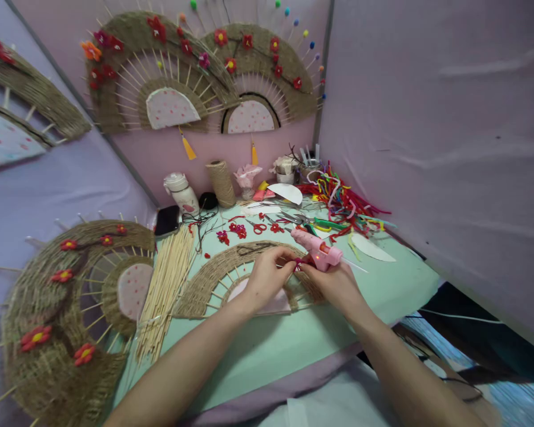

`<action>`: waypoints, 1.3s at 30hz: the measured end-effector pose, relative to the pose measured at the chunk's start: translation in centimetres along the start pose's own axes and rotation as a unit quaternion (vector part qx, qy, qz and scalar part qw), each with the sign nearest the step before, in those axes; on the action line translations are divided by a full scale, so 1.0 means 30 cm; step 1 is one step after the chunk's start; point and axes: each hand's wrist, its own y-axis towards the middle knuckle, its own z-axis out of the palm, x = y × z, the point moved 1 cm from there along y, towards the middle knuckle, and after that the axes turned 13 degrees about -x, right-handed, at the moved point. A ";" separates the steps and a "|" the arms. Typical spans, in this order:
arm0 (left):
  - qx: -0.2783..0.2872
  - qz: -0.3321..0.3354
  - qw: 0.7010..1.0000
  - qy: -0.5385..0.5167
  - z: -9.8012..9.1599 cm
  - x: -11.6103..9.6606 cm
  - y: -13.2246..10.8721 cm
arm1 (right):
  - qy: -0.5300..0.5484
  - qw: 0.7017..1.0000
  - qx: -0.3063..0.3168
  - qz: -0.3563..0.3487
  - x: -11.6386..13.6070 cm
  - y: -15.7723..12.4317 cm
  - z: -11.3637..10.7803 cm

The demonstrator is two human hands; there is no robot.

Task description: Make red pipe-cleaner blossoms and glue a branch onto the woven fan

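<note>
Above a twine-wrapped fan, both hands meet at a small magenta pipe-cleaner flower. My left hand pinches it between thumb and fingertips from the left. From the other side, the fingertips of my right hand touch the same flower. A pink hot glue gun is also held in my right hand, its nozzle pointing up and left. The fan lies flat on the table, its pale half-round centre partly hidden by my left hand and forearm.
Red and magenta flowers, red-handled scissors and green-handled pliers lie behind the fan. Bamboo sticks are heaped at left, near a phone, white bottle and twine spool. Pipe cleaners pile up at back right.
</note>
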 end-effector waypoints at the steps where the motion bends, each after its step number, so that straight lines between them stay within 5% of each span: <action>1: 0.001 -0.001 1.000 -0.007 0.001 0.005 0.000 | -0.004 1.000 0.006 0.002 0.003 0.000 -0.001; 13: -0.023 0.048 0.998 0.017 0.012 0.025 -0.009 | 0.003 1.000 0.005 0.006 0.011 -0.003 0.000; 21: 0.014 -0.151 0.985 -0.077 -0.008 -0.030 0.005 | -0.027 0.999 -0.003 0.029 -0.005 0.014 -0.008; 29: 0.009 -0.230 0.966 -0.122 0.017 -0.061 -0.004 | -0.053 0.997 -0.019 0.050 0.003 0.011 -0.013; 39: -0.008 -0.130 0.990 -0.062 0.023 0.001 -0.016 | -0.024 0.999 0.003 0.022 -0.010 0.004 0.004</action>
